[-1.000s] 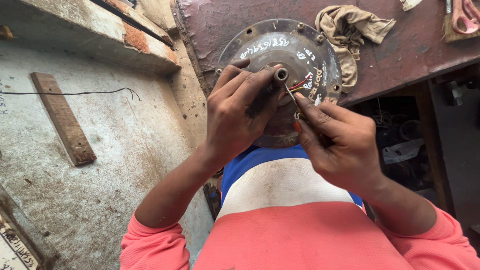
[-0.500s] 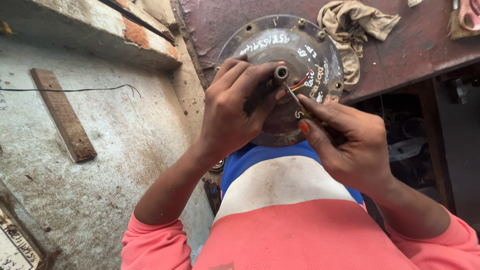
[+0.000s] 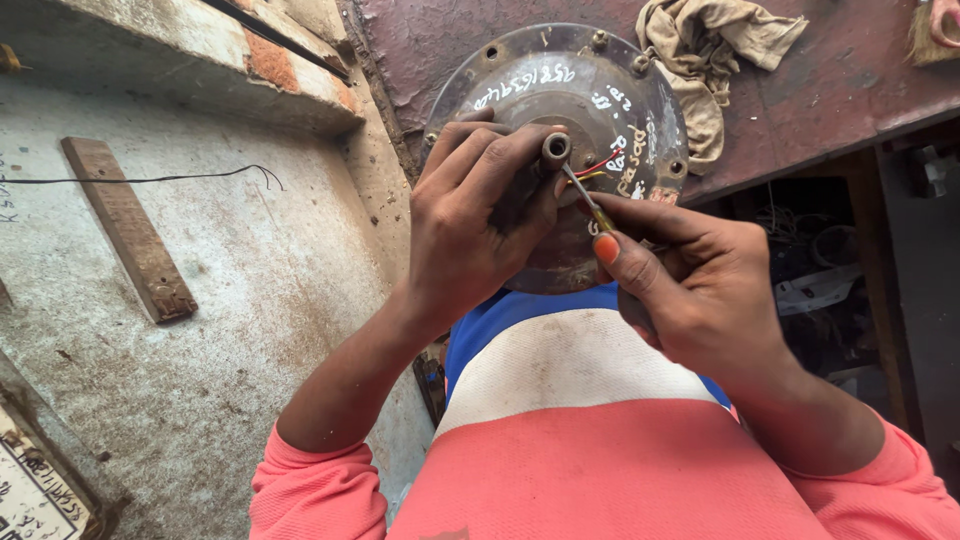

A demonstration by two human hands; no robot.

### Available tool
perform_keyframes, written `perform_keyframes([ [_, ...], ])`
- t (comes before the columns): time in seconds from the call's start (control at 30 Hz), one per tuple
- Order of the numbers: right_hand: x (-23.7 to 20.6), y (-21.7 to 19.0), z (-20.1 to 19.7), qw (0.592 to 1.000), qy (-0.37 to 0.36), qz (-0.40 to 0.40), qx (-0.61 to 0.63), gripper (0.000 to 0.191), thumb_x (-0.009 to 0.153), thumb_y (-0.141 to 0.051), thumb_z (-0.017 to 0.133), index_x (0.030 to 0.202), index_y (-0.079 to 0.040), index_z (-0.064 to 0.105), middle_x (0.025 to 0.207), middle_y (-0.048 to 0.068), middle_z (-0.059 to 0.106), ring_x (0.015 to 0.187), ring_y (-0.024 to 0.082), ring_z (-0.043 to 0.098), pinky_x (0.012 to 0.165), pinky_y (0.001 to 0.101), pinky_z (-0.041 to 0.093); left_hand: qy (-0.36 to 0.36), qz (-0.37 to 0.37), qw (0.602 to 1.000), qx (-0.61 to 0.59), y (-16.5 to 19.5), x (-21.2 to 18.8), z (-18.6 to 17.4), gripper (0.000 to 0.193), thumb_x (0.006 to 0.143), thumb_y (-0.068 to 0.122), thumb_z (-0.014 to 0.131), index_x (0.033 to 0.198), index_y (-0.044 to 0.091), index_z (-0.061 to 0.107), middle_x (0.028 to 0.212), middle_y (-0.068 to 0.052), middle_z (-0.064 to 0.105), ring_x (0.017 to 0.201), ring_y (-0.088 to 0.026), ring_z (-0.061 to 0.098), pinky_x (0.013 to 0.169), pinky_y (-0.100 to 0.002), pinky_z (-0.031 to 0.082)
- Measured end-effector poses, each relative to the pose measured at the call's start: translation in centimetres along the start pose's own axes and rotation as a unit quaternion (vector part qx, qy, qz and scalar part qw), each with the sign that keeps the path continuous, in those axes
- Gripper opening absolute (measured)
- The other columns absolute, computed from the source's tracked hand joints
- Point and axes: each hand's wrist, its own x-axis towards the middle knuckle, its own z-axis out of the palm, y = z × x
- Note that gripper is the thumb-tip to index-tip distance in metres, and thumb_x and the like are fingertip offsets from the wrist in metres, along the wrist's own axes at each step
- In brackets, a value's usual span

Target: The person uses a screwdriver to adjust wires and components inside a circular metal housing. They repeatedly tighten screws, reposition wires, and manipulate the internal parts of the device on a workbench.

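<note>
At the worktop's near edge: the round motor cover [image 3: 560, 110] leans against my chest side, its rim overhanging the rusty worktop [image 3: 840, 70], chalk marks on its dusty face.
Shaft: the short hollow shaft [image 3: 556, 148] sticks out of the cover's middle toward me, and red and yellow wires [image 3: 598, 168] come out just beside it.
Left hand: my left hand [image 3: 470, 220] wraps the hub, fingers pressed together around the base of the shaft and thumb up against it; that grip steadies the whole cover.
Right hand: my right hand [image 3: 690, 280] pinches a thin screwdriver [image 3: 588, 200] between thumb and fingers, its tip touching the mouth of the shaft where the wires are.
Doing it well: I judge the tip should stay light and follow the wires, not pry across them, since their coating would nick easily on the shaft's metal edge.
Steadying: the left grip should keep the cover from turning, with my fingers clear of the tip's line.
Risk: a slip would likely send the tip toward my left thumb.
Farther out: a crumpled tan rag [image 3: 710, 50] lies on the worktop, touching the cover's upper right rim.
To the left: a worn concrete wall with a wooden strip [image 3: 130, 230] and a thin black wire [image 3: 150, 180].
</note>
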Motion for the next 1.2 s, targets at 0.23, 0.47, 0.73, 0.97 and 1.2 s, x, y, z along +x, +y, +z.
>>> perform_keyframes([
  [0.23,0.2,-1.3,0.1,0.998,0.003,0.056,0.034,0.036,0.098,-0.009,0.065,0.13,0.007,0.067,0.072,0.005,0.065,0.045,0.001,0.046,0.034,0.0191,0.034,0.001,0.008,1.0,0.015,-0.1,-0.1,0.0,0.035,0.099,0.014,0.083,0.129,0.008,0.065,0.113,-0.006,0.071,0.1,-0.024,0.068,0.104,-0.039,0.053],
  [0.47,0.0,-2.7,0.7,0.988,-0.006,0.088,0.128,0.036,0.101,-0.011,0.065,0.133,0.005,0.068,0.08,0.008,0.07,0.047,0.002,0.052,0.03,0.0175,0.036,0.0,0.002,1.0,0.016,0.1,-0.1,-0.1,0.035,0.099,0.014,0.082,0.129,0.007,0.065,0.11,-0.007,0.071,0.103,-0.025,0.068,0.103,-0.039,0.054],
  [0.73,0.0,-1.6,1.3,0.999,0.016,0.032,0.037,0.035,0.1,-0.011,0.067,0.132,0.003,0.069,0.072,0.003,0.065,0.047,0.002,0.052,0.036,0.0185,0.038,-0.001,-0.014,1.0,0.023,0.1,-0.3,0.2,0.037,0.099,0.015,0.082,0.13,0.006,0.065,0.111,-0.01,0.07,0.105,-0.029,0.067,0.098,-0.037,0.055],
  [0.97,0.4,0.3,1.6,0.92,0.052,-0.25,-0.296,0.036,0.099,0.003,0.072,0.135,0.004,0.066,0.09,0.008,0.069,0.065,0.007,0.055,0.057,0.0235,0.044,-0.016,0.001,1.0,0.024,-0.2,-0.3,0.2,0.039,0.099,0.013,0.08,0.134,0.006,0.063,0.108,-0.009,0.069,0.105,-0.028,0.066,0.107,-0.039,0.052],
  [1.2,0.7,-0.1,-0.3,0.893,0.019,-0.259,-0.367,0.038,0.095,0.005,0.075,0.133,0.001,0.068,0.092,0.011,0.068,0.068,0.013,0.062,0.06,0.0263,0.048,-0.034,0.013,0.999,0.012,-0.7,0.0,-0.7,0.035,0.104,0.011,0.079,0.136,0.009,0.064,0.109,-0.004,0.071,0.104,-0.022,0.068,0.109,-0.039,0.051],
])
